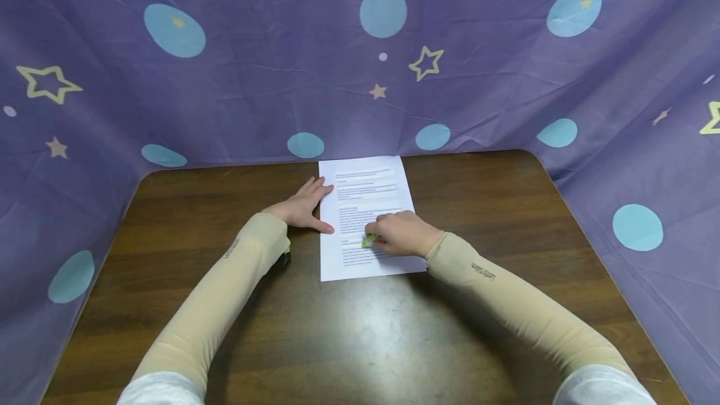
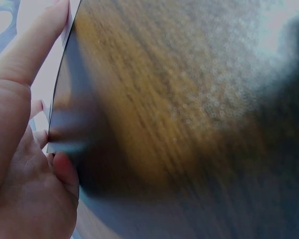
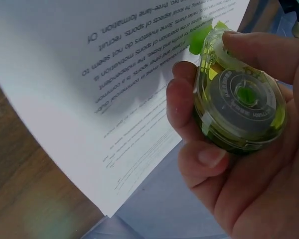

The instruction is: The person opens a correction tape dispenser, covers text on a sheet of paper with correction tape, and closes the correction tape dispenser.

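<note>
A printed sheet of paper (image 1: 330, 261) lies on the wooden table, its far edge by the curtain. My left hand (image 1: 304, 208) is spread at the sheet's left edge, with thumb and fingertips touching the margin. In my right hand (image 1: 406, 234) I grip a clear green correction tape (image 3: 244, 99), its round reel showing through the case in the right wrist view. Its green tip (image 3: 202, 39) is down at the printed lines in the lower half of the page. My right hand covers part of the text there.
A black and yellow object (image 1: 284, 259) sits on the table, partly hidden by my left sleeve. A purple curtain (image 1: 247, 105) with stars and dots hangs around the back and sides of the table (image 1: 371, 342).
</note>
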Tool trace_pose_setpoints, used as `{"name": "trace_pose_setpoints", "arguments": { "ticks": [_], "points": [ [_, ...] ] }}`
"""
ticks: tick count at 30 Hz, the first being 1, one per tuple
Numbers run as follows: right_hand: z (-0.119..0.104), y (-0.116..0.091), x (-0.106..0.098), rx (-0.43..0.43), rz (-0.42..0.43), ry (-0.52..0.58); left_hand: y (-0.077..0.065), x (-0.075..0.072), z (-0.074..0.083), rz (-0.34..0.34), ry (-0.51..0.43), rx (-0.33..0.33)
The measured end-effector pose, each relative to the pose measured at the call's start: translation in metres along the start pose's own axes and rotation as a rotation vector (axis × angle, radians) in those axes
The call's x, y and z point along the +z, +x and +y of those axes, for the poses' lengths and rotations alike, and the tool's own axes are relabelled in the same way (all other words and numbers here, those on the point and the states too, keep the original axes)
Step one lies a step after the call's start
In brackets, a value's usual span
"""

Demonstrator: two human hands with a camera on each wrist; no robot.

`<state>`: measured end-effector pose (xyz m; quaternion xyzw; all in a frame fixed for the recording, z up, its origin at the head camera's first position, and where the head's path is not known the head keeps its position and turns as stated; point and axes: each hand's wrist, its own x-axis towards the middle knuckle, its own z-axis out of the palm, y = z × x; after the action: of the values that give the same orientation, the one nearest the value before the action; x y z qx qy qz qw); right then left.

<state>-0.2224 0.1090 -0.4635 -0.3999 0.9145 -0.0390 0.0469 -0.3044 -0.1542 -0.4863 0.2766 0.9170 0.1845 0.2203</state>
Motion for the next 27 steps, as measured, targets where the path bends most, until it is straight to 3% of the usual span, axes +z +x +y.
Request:
{"name": "trace_pose_setpoints", "arguments": {
  "ticks": [9,16,27],
  "points": [
    [0.004,-0.009,0.002,0.011,-0.012,0.004,0.0,-0.001,0.001,-0.006,0.001,-0.003],
    [0.004,-0.01,0.006,0.004,-0.015,-0.009,0.004,0.006,-0.008,-0.008,0.005,-0.006],
    [-0.004,-0.015,0.004,0.001,0.059,-0.062,0.003,0.001,-0.002,0.001,-0.003,0.001]
  ]
}}
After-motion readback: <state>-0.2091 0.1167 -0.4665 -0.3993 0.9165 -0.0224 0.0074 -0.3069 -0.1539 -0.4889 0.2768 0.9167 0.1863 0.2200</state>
